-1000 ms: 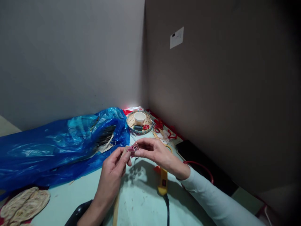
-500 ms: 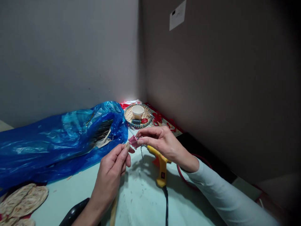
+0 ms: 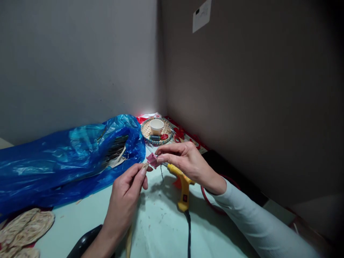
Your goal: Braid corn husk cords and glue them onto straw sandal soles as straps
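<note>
My left hand [image 3: 126,195] is closed, thumb and fingers pinching the end of a narrow pale strip [image 3: 146,165]. A pale length [image 3: 129,243] shows below that hand; whether it is the same strip I cannot tell. Between the thumb and fingertips of my right hand [image 3: 188,161] is a small pink binder clip [image 3: 152,159], facing the strip's tip. The clip and the tip are very close; contact is unclear. Just beneath the right hand, a yellow glue gun [image 3: 185,191] stands on the pale green tabletop [image 3: 158,229], its nozzle partly hidden by the fingers.
A blue plastic bag [image 3: 61,161] with dark strips in it lies on the left. Behind the hands, a woven tray [image 3: 145,133] carries a white cup [image 3: 156,125] and a dark spool [image 3: 154,138]. Red-handled scissors [image 3: 176,138], braided pale pieces [image 3: 29,227] and a black cord [image 3: 189,229] are around.
The view has shifted slightly. Both hands keep their grips, and the clip stays close to the strip's tip.
</note>
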Demonstrator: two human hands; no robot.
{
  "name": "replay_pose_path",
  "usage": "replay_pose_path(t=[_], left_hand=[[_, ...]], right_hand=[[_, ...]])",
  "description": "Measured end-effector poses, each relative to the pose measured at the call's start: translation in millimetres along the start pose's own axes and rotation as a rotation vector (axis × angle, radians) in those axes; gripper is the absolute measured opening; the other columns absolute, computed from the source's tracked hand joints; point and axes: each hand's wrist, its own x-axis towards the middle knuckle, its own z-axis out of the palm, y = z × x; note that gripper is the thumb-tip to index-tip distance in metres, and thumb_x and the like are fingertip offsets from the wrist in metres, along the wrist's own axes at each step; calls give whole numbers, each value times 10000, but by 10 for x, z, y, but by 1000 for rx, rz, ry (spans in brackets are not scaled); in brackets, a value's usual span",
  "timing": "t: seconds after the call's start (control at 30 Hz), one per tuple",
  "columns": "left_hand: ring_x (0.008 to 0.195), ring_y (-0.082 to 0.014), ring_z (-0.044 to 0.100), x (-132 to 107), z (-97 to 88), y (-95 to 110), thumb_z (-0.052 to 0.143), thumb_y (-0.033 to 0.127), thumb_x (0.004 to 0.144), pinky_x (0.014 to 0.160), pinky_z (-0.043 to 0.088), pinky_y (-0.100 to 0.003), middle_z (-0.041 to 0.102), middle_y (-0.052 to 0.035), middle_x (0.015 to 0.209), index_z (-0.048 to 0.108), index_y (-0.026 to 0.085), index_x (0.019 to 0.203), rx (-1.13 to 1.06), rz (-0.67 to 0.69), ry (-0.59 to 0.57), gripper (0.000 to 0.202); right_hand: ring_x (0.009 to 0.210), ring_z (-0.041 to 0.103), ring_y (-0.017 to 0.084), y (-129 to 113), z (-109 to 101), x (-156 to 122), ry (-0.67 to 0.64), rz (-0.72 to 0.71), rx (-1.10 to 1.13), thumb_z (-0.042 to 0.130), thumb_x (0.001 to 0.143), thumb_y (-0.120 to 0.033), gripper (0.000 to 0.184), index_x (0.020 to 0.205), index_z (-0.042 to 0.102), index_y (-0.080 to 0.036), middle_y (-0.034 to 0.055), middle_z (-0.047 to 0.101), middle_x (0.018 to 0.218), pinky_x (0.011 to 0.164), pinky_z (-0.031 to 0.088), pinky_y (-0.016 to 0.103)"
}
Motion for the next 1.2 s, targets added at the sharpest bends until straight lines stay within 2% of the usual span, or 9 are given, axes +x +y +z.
replay_pose_path(t=[0.1,0.27,0.33,0.53,0.77,1.07,1.2], left_hand=[[525,-114,319,-3,7,11,557,432,935,479,230,-263,489,60,618,582,225,730,29,0,-32,292],[520,-122,314,-2,-1,23,527,441,948,477,230,-268,472,69,615,658,243,988,56,2,-64,240],[516,-124,302,-2,-10,34,512,447,951,476,227,-270,459,71,615,648,241,1017,61,9,-72,256],[541,-133,344,14,-31,96,532,417,927,508,252,-278,461,62,600,586,227,771,139,52,-74,251],[539,-139,370,26,-35,123,509,415,918,524,269,-281,473,56,583,534,228,661,199,69,-89,319],[529,-126,338,7,-59,100,508,435,928,503,253,-273,474,64,615,515,226,676,137,11,-155,328],[540,-128,346,2,-67,112,521,445,935,503,250,-271,488,62,617,555,221,715,103,8,-158,315]], right_hand=[[833,708,199,11,6,-4,-25,-9,24,674,913,-298,168,910,788,-176,28,774,867,780,520,284],[825,716,190,42,1,-9,-14,-21,20,699,900,-299,149,902,789,-180,21,780,855,778,520,269],[825,719,191,48,-2,-12,-15,-16,14,703,897,-313,158,899,788,-180,21,781,850,780,519,270],[816,702,185,40,15,-21,-62,-12,-17,677,920,-333,198,867,781,-173,21,765,840,774,499,274],[782,674,165,34,52,-29,-94,-16,19,673,924,-323,216,836,773,-154,23,753,821,744,486,256],[765,639,149,-22,33,-20,-142,-19,-44,640,947,-346,248,825,746,-158,2,721,810,691,447,240],[824,642,180,-31,25,-16,-155,25,-50,644,936,-369,232,866,739,-169,15,717,847,738,454,276]])
